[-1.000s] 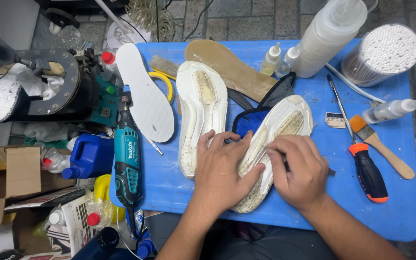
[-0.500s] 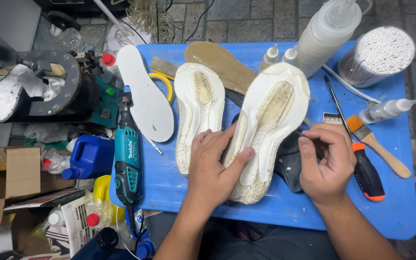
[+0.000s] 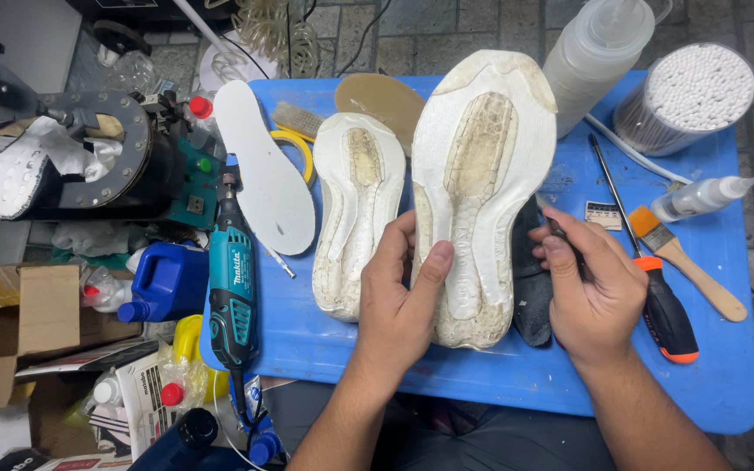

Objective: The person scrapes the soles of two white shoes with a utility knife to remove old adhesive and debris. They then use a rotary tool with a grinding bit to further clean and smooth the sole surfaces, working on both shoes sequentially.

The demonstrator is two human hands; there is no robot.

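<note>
lifted since the earlier frames, the white shoe sole (image 3: 480, 196) now stands nearer the camera, held up over the blue table (image 3: 717, 366) rather than lying on it. the left hand (image 3: 401, 301) grips its lower edge — thumb across the front, fingers behind. the right hand (image 3: 595, 292) is curled shut around a thin dark tool (image 3: 560, 235), just beside the sole. a second sole (image 3: 355, 214) lies flat to the left, an orange-handled screwdriver (image 3: 656, 288) to the right.

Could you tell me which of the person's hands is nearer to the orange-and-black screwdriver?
Right. The right hand lies just beside the screwdriver, close to its handle. The left hand is farther away, holding the white sole.
</note>
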